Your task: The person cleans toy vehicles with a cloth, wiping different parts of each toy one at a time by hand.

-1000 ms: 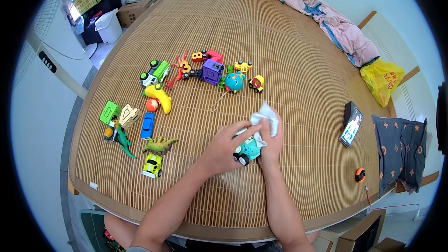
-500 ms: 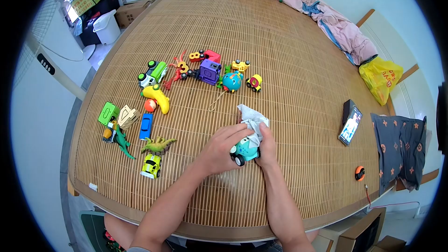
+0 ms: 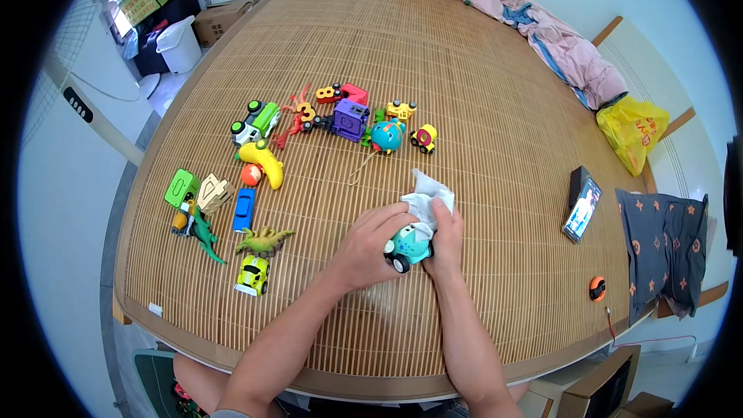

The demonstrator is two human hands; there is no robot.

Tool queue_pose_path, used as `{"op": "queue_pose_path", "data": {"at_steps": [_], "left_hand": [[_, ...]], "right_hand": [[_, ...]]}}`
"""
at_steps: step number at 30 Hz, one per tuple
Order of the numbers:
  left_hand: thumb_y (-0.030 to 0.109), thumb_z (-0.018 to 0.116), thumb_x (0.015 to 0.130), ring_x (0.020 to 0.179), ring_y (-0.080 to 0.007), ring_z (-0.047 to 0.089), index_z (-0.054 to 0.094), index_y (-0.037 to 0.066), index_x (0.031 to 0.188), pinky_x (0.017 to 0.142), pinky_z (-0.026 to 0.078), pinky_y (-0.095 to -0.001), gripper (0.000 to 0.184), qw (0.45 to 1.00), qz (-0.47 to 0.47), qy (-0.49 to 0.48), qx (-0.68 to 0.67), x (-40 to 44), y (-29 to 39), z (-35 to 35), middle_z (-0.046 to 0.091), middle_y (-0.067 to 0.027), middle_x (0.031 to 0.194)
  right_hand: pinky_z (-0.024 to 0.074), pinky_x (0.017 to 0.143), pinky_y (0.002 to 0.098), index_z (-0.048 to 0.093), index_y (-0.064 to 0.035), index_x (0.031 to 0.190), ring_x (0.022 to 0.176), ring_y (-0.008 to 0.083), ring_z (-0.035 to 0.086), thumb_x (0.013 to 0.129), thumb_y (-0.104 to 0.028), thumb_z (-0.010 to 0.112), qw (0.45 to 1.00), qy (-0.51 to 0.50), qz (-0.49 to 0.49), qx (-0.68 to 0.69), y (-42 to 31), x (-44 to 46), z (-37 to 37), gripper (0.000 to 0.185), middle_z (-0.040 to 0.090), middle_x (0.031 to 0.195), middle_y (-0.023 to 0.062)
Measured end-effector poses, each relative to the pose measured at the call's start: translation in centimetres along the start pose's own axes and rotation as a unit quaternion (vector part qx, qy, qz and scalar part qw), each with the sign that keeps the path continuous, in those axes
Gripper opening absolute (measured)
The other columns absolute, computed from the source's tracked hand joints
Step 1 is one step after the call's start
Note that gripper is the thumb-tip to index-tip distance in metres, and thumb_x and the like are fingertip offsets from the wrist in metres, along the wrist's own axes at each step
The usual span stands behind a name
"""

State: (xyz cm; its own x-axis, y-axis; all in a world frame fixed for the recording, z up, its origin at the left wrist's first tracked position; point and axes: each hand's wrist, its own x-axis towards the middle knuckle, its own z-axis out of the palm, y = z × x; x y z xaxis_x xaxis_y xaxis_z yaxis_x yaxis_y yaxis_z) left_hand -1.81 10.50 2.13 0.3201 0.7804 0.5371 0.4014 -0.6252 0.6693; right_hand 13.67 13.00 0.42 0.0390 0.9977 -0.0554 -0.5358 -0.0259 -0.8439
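Note:
A teal toy car [image 3: 409,246] with black-and-white wheels is held between my hands above the bamboo mat [image 3: 511,294]. My left hand [image 3: 370,246] grips its left side, fingers curled over the top. A crumpled white wipe [image 3: 427,203] lies against the far top of the car, pinched under the thumb of my right hand [image 3: 444,241]. The right fingers are mostly hidden behind wipe and car. Beyond my hands sits a round blue toy [image 3: 387,136] with a looped string.
Left of my hands lie a yellow-green toy car [image 3: 252,275], a spiky dinosaur [image 3: 263,241], a blue car [image 3: 244,210] and a toy banana [image 3: 263,164]. A purple toy block [image 3: 350,119] sits farther back. To the right are a phone [image 3: 582,209] and an orange tape measure [image 3: 597,289].
The wipe has shifted slightly right and its upper part has changed shape. Both hands still hold the teal car, with my right thumb moved slightly.

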Motion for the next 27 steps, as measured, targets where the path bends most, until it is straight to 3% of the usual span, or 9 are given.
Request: {"op": "queue_pose_path", "data": {"at_steps": [14,16,22,25,27], "left_hand": [[0.008,0.078,0.056,0.112,-0.0338,0.054,0.057,0.008,0.118,0.095,0.044,-0.0412,0.066,1.000,-0.004,0.006,0.002,0.0,0.2,0.0,0.051,-0.0144,0.127],[0.007,0.078,0.055,0.113,-0.0344,0.053,0.055,0.008,0.120,0.095,0.045,-0.0412,0.069,0.998,-0.033,0.002,-0.056,0.2,0.2,-0.1,0.048,-0.0162,0.129],[0.011,0.080,0.056,0.113,-0.0342,0.053,0.049,0.004,0.127,0.097,0.044,-0.0389,0.077,0.996,-0.032,0.063,-0.057,0.8,0.4,-0.6,0.049,-0.0177,0.125],[0.012,0.080,0.057,0.113,-0.0335,0.053,0.045,0.001,0.128,0.097,0.043,-0.0389,0.080,0.993,-0.059,0.079,-0.063,0.6,0.0,-0.3,0.051,-0.0174,0.122],[0.011,0.080,0.057,0.114,-0.0350,0.052,0.045,0.001,0.129,0.098,0.043,-0.0399,0.081,0.993,-0.058,0.089,-0.060,0.3,-0.3,-0.2,0.051,-0.0183,0.122]], "right_hand": [[0.0526,0.074,0.0283,0.057,0.0022,0.115,0.086,0.0137,0.063,0.095,-0.016,0.056,1.000,0.013,-0.005,-0.002,0.5,0.1,-0.9,0.027,0.065,0.101,0.0085],[0.0526,0.075,0.0287,0.056,0.0022,0.115,0.087,0.0138,0.063,0.095,-0.016,0.055,1.000,0.018,-0.002,0.006,0.5,0.1,-0.7,0.027,0.064,0.102,0.0088],[0.0525,0.078,0.0296,0.055,0.0032,0.117,0.089,0.0158,0.063,0.097,-0.015,0.051,0.987,0.117,-0.110,0.019,0.4,0.3,-0.2,0.027,0.064,0.104,0.0095],[0.0492,0.087,0.0309,0.055,0.0038,0.118,0.097,0.0193,0.062,0.096,-0.016,0.052,0.974,0.111,-0.180,-0.076,0.5,-0.5,0.0,0.030,0.062,0.110,0.0104],[0.0426,0.097,0.0336,0.055,0.0036,0.120,0.110,0.0231,0.057,0.095,-0.018,0.053,0.955,-0.078,-0.205,-0.200,0.5,-1.5,0.6,0.033,0.059,0.119,0.0134]]}}
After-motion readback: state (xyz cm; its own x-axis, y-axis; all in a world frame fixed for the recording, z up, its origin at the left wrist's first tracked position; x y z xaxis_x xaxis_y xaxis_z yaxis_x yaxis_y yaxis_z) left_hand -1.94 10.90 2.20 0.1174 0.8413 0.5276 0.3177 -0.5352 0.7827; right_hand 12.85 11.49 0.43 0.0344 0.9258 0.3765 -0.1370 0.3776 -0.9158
